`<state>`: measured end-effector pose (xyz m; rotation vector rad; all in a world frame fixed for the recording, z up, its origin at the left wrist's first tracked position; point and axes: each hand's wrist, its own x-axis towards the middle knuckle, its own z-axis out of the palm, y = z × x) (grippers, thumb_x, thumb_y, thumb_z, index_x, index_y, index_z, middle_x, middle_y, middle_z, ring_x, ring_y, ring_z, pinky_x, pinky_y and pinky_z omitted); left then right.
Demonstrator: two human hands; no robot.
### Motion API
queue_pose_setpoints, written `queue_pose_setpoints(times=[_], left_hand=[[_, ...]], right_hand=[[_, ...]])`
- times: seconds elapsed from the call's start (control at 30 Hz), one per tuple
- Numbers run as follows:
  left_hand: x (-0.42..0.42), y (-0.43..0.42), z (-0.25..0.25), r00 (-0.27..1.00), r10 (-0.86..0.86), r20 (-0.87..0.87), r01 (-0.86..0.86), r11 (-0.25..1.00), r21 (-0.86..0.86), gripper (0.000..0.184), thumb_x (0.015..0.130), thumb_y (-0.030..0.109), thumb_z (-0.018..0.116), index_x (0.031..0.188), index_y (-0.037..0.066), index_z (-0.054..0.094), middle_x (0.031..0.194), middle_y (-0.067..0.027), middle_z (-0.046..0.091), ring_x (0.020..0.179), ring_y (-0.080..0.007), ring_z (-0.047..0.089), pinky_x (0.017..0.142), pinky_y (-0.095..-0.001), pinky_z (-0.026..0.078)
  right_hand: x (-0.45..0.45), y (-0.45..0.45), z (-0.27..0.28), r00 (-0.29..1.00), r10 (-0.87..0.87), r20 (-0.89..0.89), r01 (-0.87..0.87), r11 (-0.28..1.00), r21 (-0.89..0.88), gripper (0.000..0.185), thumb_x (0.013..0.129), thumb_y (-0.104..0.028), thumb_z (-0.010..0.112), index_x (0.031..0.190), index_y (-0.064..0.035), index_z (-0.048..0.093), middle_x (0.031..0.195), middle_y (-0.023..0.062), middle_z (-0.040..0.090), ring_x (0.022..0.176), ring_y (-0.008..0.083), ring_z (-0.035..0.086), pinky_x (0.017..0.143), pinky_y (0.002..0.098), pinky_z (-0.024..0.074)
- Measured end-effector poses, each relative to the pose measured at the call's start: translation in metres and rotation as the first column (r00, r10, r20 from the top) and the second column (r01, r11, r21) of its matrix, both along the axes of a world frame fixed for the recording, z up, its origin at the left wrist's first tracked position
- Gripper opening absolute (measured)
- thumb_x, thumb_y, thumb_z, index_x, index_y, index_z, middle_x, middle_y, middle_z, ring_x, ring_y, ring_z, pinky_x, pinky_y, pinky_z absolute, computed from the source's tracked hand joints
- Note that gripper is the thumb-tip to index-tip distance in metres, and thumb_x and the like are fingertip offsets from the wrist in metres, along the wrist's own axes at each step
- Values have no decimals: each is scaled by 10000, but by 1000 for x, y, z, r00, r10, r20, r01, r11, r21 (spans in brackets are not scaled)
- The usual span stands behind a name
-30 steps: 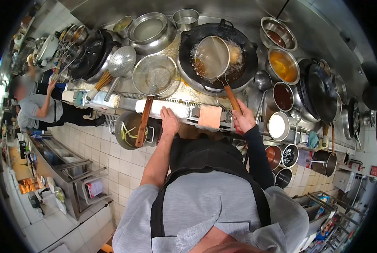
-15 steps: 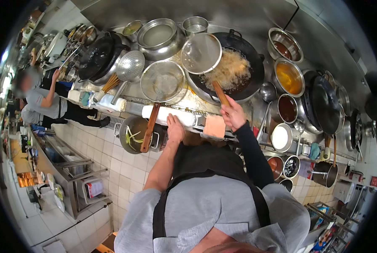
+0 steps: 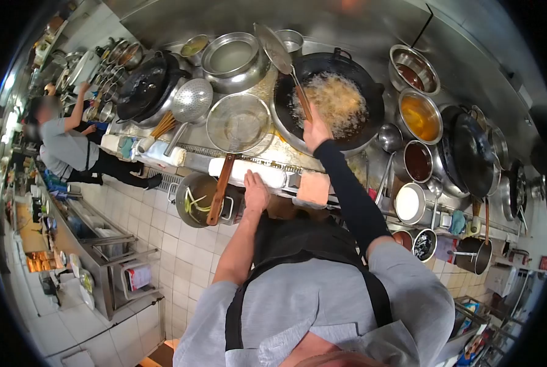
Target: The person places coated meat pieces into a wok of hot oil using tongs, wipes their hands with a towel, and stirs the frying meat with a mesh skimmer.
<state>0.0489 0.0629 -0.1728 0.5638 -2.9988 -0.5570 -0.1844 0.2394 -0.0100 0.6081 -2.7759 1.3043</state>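
Note:
My right hand (image 3: 316, 127) is closed on the wooden handle of a round mesh strainer (image 3: 274, 50), which is tilted over the left rim of a black wok (image 3: 374, 101). Inside the wok, golden food (image 3: 337, 101) bubbles in oil. My left hand (image 3: 257, 192) rests with its fingers stretched out on a folded white cloth (image 3: 236, 169) at the stove's front edge. Left of the wok lies a second mesh strainer (image 3: 238, 122), its wooden handle pointing toward me. An orange-pink sponge-like block (image 3: 313, 188) sits right of the cloth.
Bowls of amber liquid (image 3: 420, 117) and dark sauce (image 3: 418, 161) stand at the right beside a ladle (image 3: 389, 137). A perforated skimmer (image 3: 192, 100) lies at the left. Below it, a pot (image 3: 191, 200) holds green strips. Another person (image 3: 65, 144) stands at the far left.
The strainer in my right hand has risen from over the wok, moved to the left and tilted. My right arm reaches farther forward. My left hand stays on the cloth.

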Motion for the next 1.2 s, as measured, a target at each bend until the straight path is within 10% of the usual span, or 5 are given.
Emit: queue_pose_setpoints(times=[0.47,0.5,0.6,0.63,1.2], left_hand=[[-2,1,17,997,-40,61,41,999,-15,615,970,220,510,1422,-165,351,1550,-382,246,1444,-526,241,1215,-525,235],[-2,1,17,997,-47,55,48,999,-18,616,968,222,511,1419,-168,354,1547,-385,246,1442,-527,241,1215,-526,234],[-2,1,16,997,-58,50,60,998,-27,621,965,226,512,1412,-176,357,1540,-396,246,1439,-532,242,1214,-531,233],[-3,1,16,997,-58,48,60,998,-29,623,964,228,512,1411,-178,357,1538,-399,246,1438,-533,242,1213,-532,233],[0,1,16,999,-38,31,37,999,31,605,946,218,546,1382,-151,346,1531,-400,244,1429,-539,250,1209,-539,239]], right_hand=[[65,234,-16,908,-419,30,419,908,9,584,980,-188,594,1513,-44,404,1361,273,588,1239,413,590,1025,408,473],[61,228,-24,907,-336,-255,338,940,-36,581,995,-177,586,1532,-79,389,1137,222,701,928,363,710,800,401,559],[66,222,-19,712,-196,674,451,864,-225,576,1012,-165,568,1557,-139,383,874,58,662,589,163,595,477,308,474],[65,211,-15,665,-105,739,527,768,-364,588,1010,-157,571,1559,-177,363,697,-28,495,452,47,336,358,221,246],[103,251,6,403,317,859,580,637,-508,623,1036,-146,517,1601,-175,255,748,23,508,471,42,343,368,185,230]])
